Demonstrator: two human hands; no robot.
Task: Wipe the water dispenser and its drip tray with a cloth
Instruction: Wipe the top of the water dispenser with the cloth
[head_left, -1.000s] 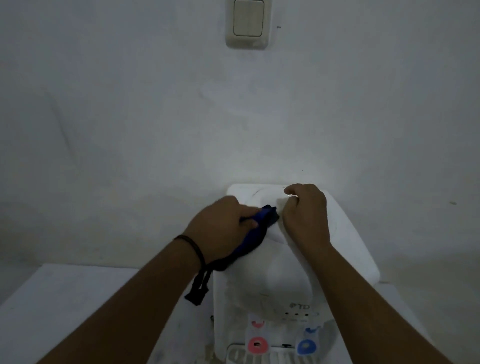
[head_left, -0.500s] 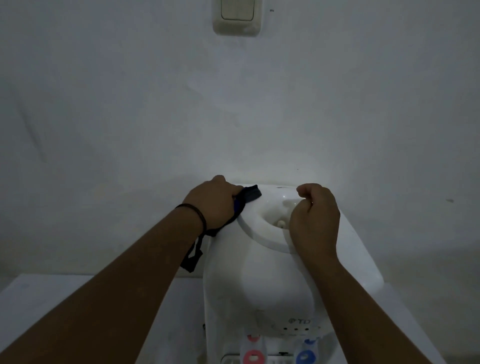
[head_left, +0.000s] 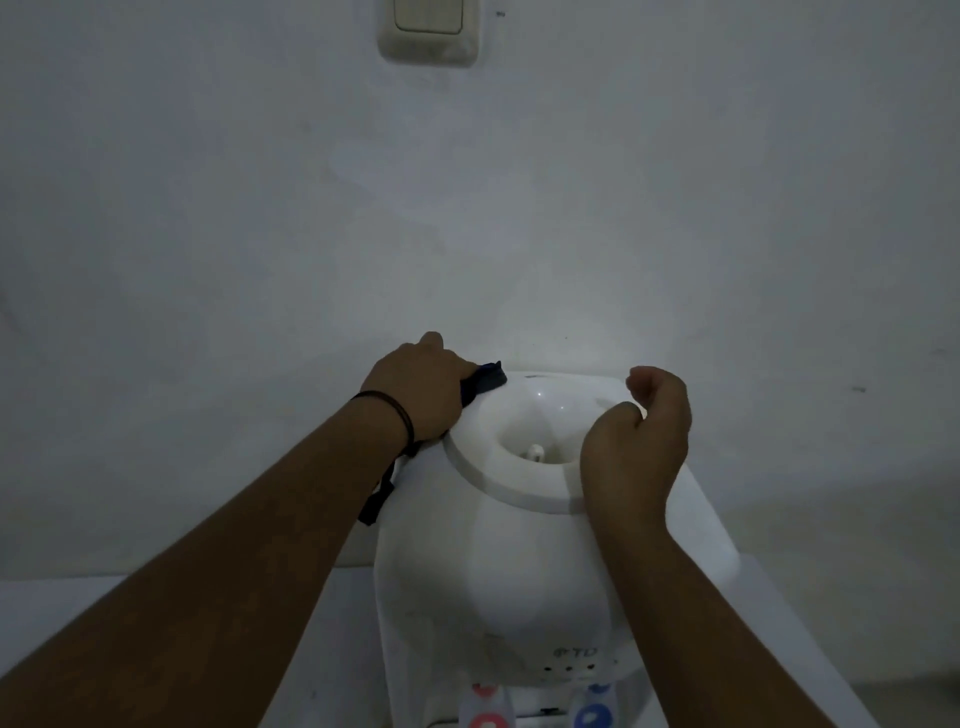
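A plain grey wall (head_left: 519, 208) fills the scene, a light switch (head_left: 427, 30) at 12 o'clock. Below centre, toward 6 o'clock, stands the white water dispenser (head_left: 493, 587), its round top collar open around a funnel-shaped well, red and blue tap tabs at its foot. The right hand (head_left: 636, 447) rests at the collar's 3 o'clock edge, fingers loosely curled, grasping nothing. The left hand (head_left: 415, 395), wrist bent, clasps a dark blue cloth (head_left: 485, 382) against the collar at 10 o'clock.
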